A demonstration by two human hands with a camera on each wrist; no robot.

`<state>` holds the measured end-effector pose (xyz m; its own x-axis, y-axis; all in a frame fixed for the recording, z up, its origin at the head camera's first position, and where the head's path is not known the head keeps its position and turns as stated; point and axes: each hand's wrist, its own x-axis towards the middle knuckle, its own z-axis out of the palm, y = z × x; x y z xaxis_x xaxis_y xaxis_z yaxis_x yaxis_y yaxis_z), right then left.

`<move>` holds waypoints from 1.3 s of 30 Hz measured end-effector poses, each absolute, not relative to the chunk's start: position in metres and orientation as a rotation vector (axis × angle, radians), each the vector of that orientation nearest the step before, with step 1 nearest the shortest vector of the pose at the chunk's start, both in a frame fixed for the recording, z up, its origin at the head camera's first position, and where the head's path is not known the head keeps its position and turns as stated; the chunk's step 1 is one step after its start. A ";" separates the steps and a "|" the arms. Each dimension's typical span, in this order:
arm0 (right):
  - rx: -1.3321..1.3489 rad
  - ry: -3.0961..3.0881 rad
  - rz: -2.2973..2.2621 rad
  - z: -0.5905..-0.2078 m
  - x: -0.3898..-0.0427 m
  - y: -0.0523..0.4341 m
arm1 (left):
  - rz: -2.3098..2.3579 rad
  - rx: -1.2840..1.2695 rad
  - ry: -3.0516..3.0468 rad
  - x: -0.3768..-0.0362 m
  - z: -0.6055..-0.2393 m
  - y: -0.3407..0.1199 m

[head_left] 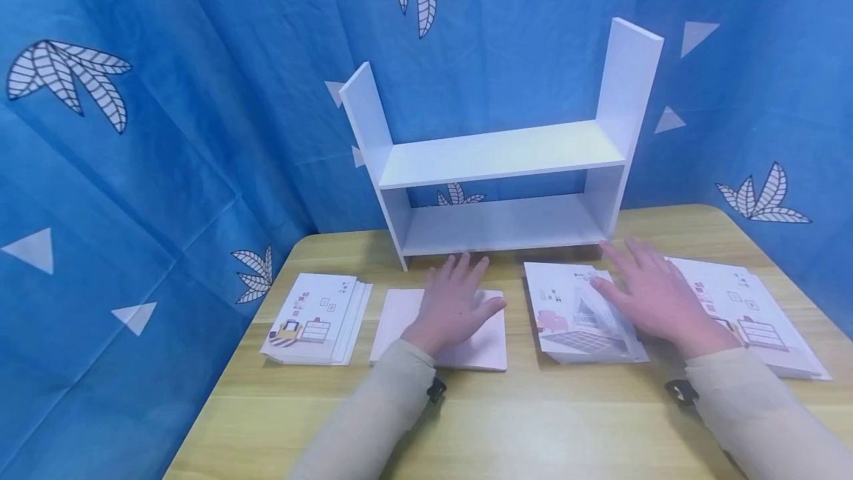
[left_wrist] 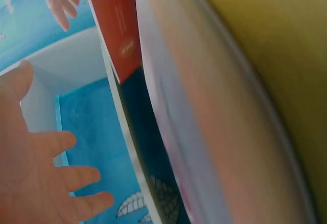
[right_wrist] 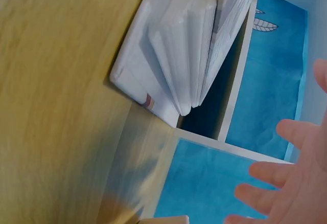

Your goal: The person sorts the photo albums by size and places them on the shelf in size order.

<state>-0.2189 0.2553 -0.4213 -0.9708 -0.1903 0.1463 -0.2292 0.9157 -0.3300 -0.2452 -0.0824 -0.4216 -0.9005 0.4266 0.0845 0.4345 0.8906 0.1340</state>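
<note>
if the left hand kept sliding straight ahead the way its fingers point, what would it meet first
Probably the bottom board of the white shelf unit: the left hand lies flat on a pink booklet, fingers aimed at it. Depth is uncertain.

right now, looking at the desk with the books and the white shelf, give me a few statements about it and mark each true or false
1. The white shelf holds several books. False: both its boards are bare.
2. The left hand lies with straight fingers on the plain pink book. True.
3. The right hand is over the illustrated book right of the pink one. True.
4. All books stand upright. False: they lie flat on the wooden table.
</note>
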 end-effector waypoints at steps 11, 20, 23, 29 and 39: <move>0.288 -2.963 1.000 -0.428 -0.225 0.265 | -0.923 -0.654 -3.047 -0.233 -0.428 -0.046; 0.217 -2.949 1.373 -0.434 -0.227 0.278 | -1.560 -0.422 -2.944 -0.234 -0.436 -0.028; 0.234 -2.907 1.479 -0.437 -0.228 0.283 | -1.651 -0.355 -2.936 -0.236 -0.444 -0.028; 0.182 -2.809 1.823 -0.437 -0.227 0.288 | -1.818 -0.304 -2.895 -0.239 -0.454 -0.035; 0.049 -2.763 2.043 -0.429 -0.221 0.284 | -2.159 -0.430 -2.901 -0.231 -0.455 -0.029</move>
<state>-0.2212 0.2844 -0.4293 -0.9564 -0.1954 -0.2170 0.1503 0.3077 -0.9395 -0.2314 -0.0291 -0.4549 -0.8512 0.4610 -0.2510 -0.1082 0.3139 0.9433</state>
